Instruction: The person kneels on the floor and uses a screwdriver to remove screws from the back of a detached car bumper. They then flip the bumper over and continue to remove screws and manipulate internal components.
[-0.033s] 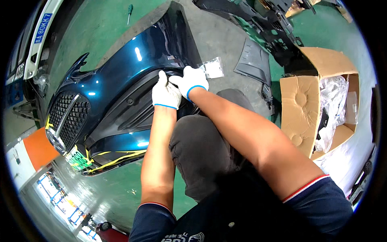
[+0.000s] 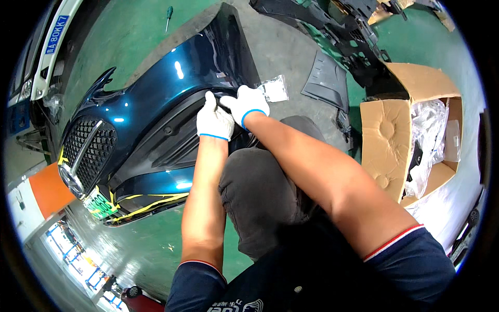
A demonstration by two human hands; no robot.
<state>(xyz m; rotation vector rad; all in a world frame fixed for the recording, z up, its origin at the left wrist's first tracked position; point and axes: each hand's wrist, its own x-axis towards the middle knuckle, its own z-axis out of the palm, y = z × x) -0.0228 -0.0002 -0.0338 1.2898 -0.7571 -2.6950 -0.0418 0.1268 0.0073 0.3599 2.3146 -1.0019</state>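
Note:
A dark blue car front bumper [image 2: 179, 73] with a mesh grille [image 2: 91, 139] lies before me, its black wheel-arch lining [image 2: 165, 130] toward me. Both my hands wear white gloves with blue cuffs and are close together at the arch edge. My left hand [image 2: 214, 122] is closed, its thumb pointing up and its fingers curled out of sight. Just right of it, my right hand [image 2: 249, 105] is closed too, with fingertips bent toward the left hand. What either holds is hidden. A small clear plastic bag [image 2: 275, 89] lies right beside my right hand.
A green-handled screwdriver [image 2: 168, 18] lies on the floor at the far left. To the right are a dark panel [image 2: 326, 80], a long black part [image 2: 358, 44] and an open cardboard box [image 2: 385, 148] holding plastic wrap [image 2: 427, 132]. A white vehicle [image 2: 47, 62] stands at the left.

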